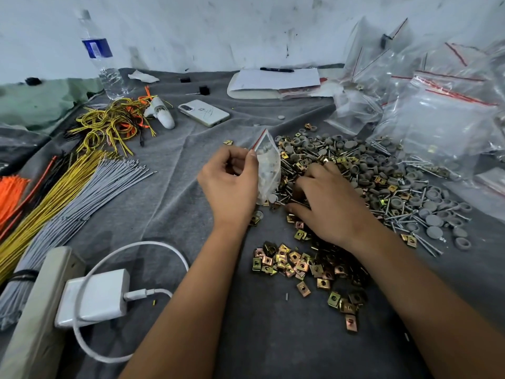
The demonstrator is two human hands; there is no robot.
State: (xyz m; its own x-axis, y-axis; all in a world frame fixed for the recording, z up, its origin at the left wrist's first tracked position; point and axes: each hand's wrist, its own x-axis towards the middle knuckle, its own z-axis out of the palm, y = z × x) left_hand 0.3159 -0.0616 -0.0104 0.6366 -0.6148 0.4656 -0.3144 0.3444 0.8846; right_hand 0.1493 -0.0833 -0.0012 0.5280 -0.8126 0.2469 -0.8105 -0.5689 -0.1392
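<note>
The right hand (328, 203) has its fingertips buried in the hardware pile (388, 192); whether it grasps anything cannot be confirmed. The contents of the small zip bag (269, 170) are hazy through the plastic. The power strip (38, 310), orange cable ties (11, 192) and clear bags (451, 119) are cut off at the edges.

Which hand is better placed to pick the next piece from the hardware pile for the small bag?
Right. The right hand lies on the pile, fingers down in it; the left hand is busy holding the small bag upright beside it.
</note>
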